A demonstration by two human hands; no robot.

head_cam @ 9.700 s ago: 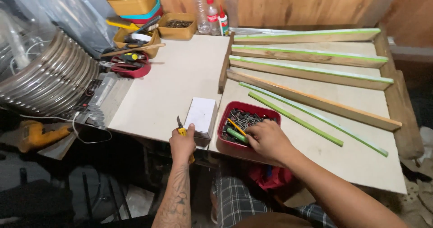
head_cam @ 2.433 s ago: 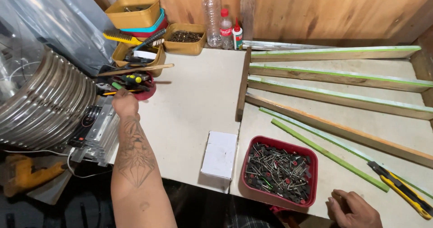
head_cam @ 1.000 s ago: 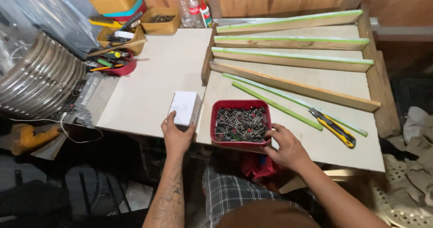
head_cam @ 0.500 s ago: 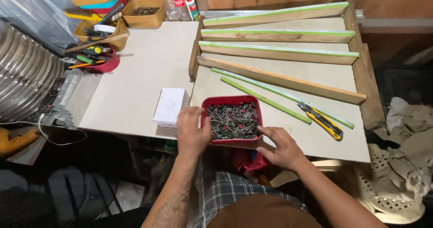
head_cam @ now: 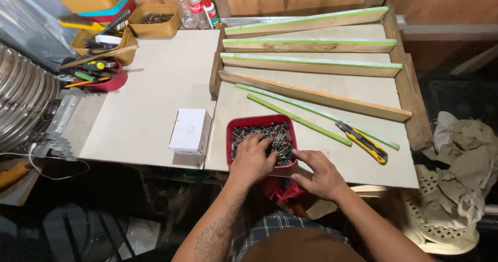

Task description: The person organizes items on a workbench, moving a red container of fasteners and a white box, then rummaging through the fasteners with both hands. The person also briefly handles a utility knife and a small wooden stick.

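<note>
A red square tub (head_cam: 259,121) full of small dark screws and bits sits at the near edge of the pale board (head_cam: 155,86). My left hand (head_cam: 252,157) is inside the tub, fingers spread down into the screws. My right hand (head_cam: 319,172) rests at the tub's right near corner, fingertips against its rim, holding nothing that I can see. A white cardboard box (head_cam: 190,131) stands just left of the tub. A yellow and black utility knife (head_cam: 363,142) lies to the right.
Wooden slats with green edging (head_cam: 311,44) lie fanned across the right board, with two loose green strips (head_cam: 298,118). Yellow trays and a red tub of tools (head_cam: 98,75) crowd the far left. Bottles (head_cam: 197,3) stand at the back; crumpled cloth (head_cam: 467,153) lies at the right.
My left hand has moved from the tub's near left rim into the screws. My right hand stays at the tub's near right corner. The view has shifted slightly.
</note>
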